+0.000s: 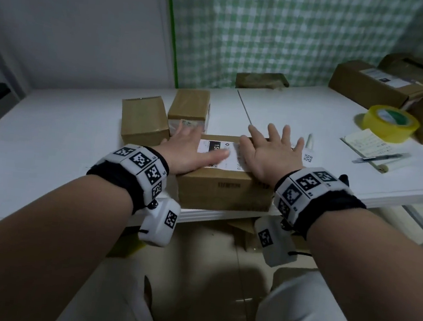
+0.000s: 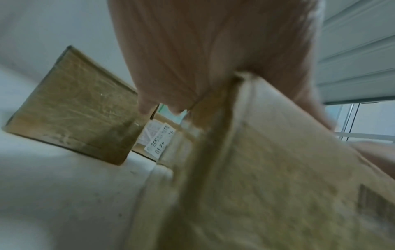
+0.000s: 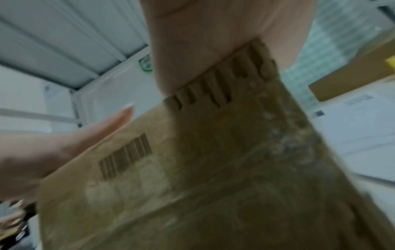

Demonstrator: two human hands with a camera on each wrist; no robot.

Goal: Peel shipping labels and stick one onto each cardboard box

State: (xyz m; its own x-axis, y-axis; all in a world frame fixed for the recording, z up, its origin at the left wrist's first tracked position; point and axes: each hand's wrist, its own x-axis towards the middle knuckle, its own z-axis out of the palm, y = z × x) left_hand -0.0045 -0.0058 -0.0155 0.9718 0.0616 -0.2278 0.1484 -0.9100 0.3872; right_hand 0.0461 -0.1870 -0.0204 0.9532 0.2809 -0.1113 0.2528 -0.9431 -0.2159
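Observation:
A brown cardboard box [image 1: 223, 192] stands at the near edge of the white table [image 1: 48, 135], with a white shipping label [image 1: 219, 152] lying on its top. My left hand [image 1: 193, 148] lies flat on the label's left part, fingers straight. My right hand [image 1: 272, 152] presses flat on the label's right part, fingers spread. The left wrist view shows my palm [image 2: 192, 50] on the box's top edge [image 2: 278, 169]. The right wrist view shows the box's front face [image 3: 192, 169] with a printed barcode.
Two smaller cardboard boxes [image 1: 144, 120] [image 1: 190, 107] stand just behind my left hand; the farther one bears a label. A yellow tape roll [image 1: 390, 123], a notepad with a pen [image 1: 371, 148] and several labelled boxes [image 1: 374, 81] sit at the right. A label sheet [image 1: 308, 157] lies beside the box.

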